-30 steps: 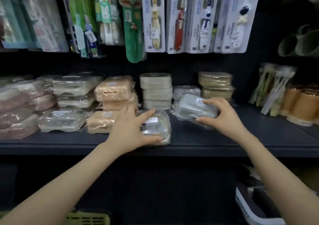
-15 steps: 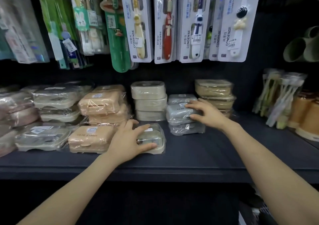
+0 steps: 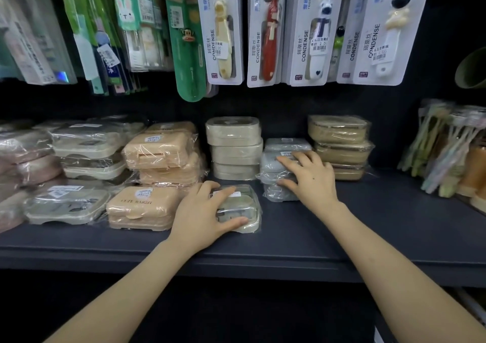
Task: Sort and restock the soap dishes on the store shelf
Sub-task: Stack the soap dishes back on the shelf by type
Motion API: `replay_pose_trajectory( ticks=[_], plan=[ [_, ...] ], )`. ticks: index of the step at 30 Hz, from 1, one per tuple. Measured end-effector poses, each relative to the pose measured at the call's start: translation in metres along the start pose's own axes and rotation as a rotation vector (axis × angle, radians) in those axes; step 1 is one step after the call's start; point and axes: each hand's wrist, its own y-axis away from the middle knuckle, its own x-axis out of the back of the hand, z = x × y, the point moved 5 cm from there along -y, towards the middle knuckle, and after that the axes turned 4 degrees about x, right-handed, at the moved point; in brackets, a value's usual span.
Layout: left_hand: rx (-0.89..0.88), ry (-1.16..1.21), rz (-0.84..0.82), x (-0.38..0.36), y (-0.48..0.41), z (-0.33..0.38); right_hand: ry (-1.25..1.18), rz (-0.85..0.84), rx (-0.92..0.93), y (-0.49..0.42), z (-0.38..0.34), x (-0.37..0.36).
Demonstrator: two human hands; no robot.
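Everywhere, crinkly film-wrapped soap dishes (image 3: 163,149) (rounded rectangles, matte plastic).

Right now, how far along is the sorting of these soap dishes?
Done: the peach stack, beige stack and tan stack stand sorted. In hand: the right hand holds a grey soap dish atop another; the left hand grips a clear-lidded soap dish unstacked at the shelf front. Left: that one likely needs its stack.

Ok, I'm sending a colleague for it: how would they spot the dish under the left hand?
On the dark shelf below the toothbrushes, take the front row. The soap dish lies right of the opaque peach box and has a clear lid.
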Motion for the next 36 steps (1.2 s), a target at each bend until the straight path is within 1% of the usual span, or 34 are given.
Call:
replay_pose_trajectory(
  ticks=[4,6,7,9,10,11,12,13,14,16,18,20,23,28,31,33,36],
  plan=[
    [0.003,-0.009,-0.002,0.001,-0.001,0.001,0.029,-0.1,-0.041,0.001,-0.005,0.0],
    [0.013,-0.005,-0.048,0.004,-0.002,0.003,0.033,-0.084,-0.054,0.004,-0.006,0.006],
    [0.025,-0.002,-0.096,0.005,-0.002,0.004,0.012,-0.041,-0.057,0.007,-0.01,0.013],
    [0.087,0.005,-0.211,0.009,-0.002,0.004,-0.091,0.122,-0.029,0.018,-0.023,0.033],
    [0.101,0.011,-0.223,0.015,-0.001,0.005,-0.161,0.197,0.004,0.026,-0.033,0.041],
    [0.091,0.021,-0.197,0.022,0.001,0.007,-0.226,0.239,0.033,0.035,-0.044,0.048],
    [0.064,0.027,-0.149,0.031,0.004,0.009,-0.289,0.244,0.057,0.042,-0.055,0.051],
    [0.028,0.028,-0.085,0.041,0.009,0.011,-0.361,0.2,0.072,0.046,-0.065,0.052],
    [-0.002,0.036,-0.029,0.051,0.016,0.011,-0.44,0.105,0.074,0.047,-0.075,0.048],
    [-0.036,0.065,0.059,0.069,0.033,0.004,-0.522,-0.165,0.079,0.044,-0.093,0.034],
    [-0.053,0.068,0.105,0.087,0.053,-0.009,-0.47,-0.343,0.108,0.035,-0.106,0.022],
    [-0.052,0.032,0.148,0.101,0.075,-0.028,-0.399,-0.439,0.117,0.026,-0.113,0.013],
    [0.006,-0.021,0.162,0.118,0.105,-0.059,-0.274,-0.474,0.159,0.018,-0.119,0.008],
    [0.086,-0.086,0.16,0.137,0.138,-0.097,-0.075,-0.439,0.183,0.014,-0.118,0.009],
    [0.111,-0.111,0.155,0.148,0.152,-0.111,-0.046,-0.404,0.181,0.014,-0.123,0.016],
    [0.124,-0.123,0.137,0.155,0.157,-0.118,-0.033,-0.41,0.184,0.017,-0.13,0.016],
    [0.15,-0.131,0.143,0.164,0.161,-0.122,-0.119,-0.455,0.142,0.021,-0.138,0.014]
  ],
)
